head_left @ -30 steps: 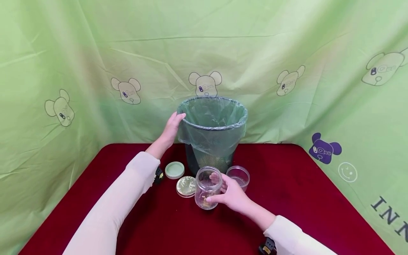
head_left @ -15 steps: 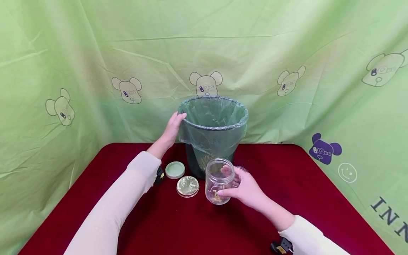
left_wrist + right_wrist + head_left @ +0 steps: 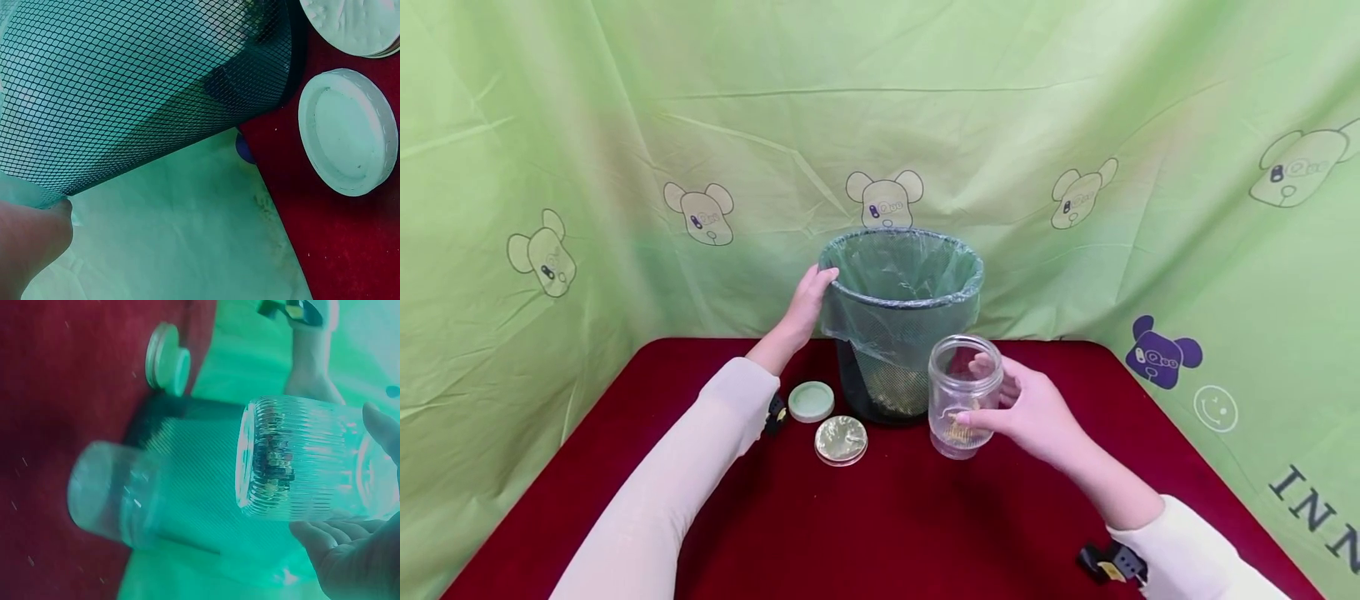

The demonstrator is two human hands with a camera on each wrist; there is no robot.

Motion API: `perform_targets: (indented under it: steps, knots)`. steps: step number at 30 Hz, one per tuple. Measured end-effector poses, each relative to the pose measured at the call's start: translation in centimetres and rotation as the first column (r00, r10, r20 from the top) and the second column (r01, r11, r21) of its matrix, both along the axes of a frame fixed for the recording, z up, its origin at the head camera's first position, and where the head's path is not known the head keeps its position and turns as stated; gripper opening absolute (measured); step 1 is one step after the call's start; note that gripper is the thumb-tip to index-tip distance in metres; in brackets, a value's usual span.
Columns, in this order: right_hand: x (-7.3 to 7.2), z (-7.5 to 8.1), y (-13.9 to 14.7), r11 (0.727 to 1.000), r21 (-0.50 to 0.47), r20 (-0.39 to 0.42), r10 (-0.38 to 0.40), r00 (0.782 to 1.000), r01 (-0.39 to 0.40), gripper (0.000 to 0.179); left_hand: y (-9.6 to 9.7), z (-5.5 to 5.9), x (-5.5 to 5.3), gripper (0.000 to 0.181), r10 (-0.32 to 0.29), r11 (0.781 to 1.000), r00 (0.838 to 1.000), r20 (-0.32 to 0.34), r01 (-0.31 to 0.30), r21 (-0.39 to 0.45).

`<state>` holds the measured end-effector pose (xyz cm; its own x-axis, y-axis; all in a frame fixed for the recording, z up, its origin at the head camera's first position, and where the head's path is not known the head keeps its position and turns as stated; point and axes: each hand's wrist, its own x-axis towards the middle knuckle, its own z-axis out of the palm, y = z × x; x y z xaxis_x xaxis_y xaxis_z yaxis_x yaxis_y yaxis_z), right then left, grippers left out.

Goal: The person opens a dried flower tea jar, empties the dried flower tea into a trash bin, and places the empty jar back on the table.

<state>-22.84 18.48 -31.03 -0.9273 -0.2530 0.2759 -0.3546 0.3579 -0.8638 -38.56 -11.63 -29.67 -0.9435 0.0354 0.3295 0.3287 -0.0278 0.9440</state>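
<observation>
At the far middle of the table stands a black mesh trash bin (image 3: 895,387) lined with a clear plastic bag (image 3: 887,329). My left hand (image 3: 807,304) holds the bin's rim at its left side, fingertips over the edge. Thumb and fingers of my right hand (image 3: 1030,408) grip a ribbed clear glass jar (image 3: 962,379), lidless and nearly upright, beside the bin's right front. The right wrist view shows the jar (image 3: 300,459) apart from a second clear container (image 3: 103,490) standing on the table; the jar mostly covers that container in the head view.
Left of the bin's base lie a pale green lid (image 3: 811,402) and a shiny round lid (image 3: 841,439). The dark red tabletop (image 3: 850,533) reaches back to a green printed curtain (image 3: 760,125), which also hangs along both sides.
My right hand has carried the glass jar rightward and upward, from near the shiny lid to over the second container. The left hand stays at the bin's rim.
</observation>
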Motion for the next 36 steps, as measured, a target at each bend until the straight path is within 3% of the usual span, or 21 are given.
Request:
perform_targets:
  steps: [5,16,22,29,36]
  knots:
    - [-0.2,2.3,1.5,0.991,0.104,-0.038,-0.077,0.996,0.081,0.062,-0.2,0.0,-0.1,0.055,-0.018,1.0,1.0,0.005,0.018,-0.003]
    - [-1.5,6.7,3.9,0.931,0.287,-0.127,-0.198,0.972,0.227,0.068,-0.1,-0.2,-0.1,0.056,-0.015,1.0,1.0,0.008,0.016,-0.012]
    - [-2.7,9.0,4.4,0.898,0.327,-0.198,-0.238,0.951,0.293,0.07,-0.1,-0.2,-0.2,0.056,-0.017,1.0,1.0,-0.004,0.017,-0.002]
    - [-4.1,11.5,4.1,0.859,0.35,-0.308,-0.272,0.912,0.375,0.067,0.0,-0.3,-0.2,0.055,-0.016,1.0,1.0,-0.014,0.016,0.003]
    - [-5.8,13.1,3.3,0.829,0.362,-0.382,-0.285,0.879,0.426,0.065,0.0,-0.4,-0.3,0.06,-0.02,1.0,1.0,0.004,0.02,-0.019]
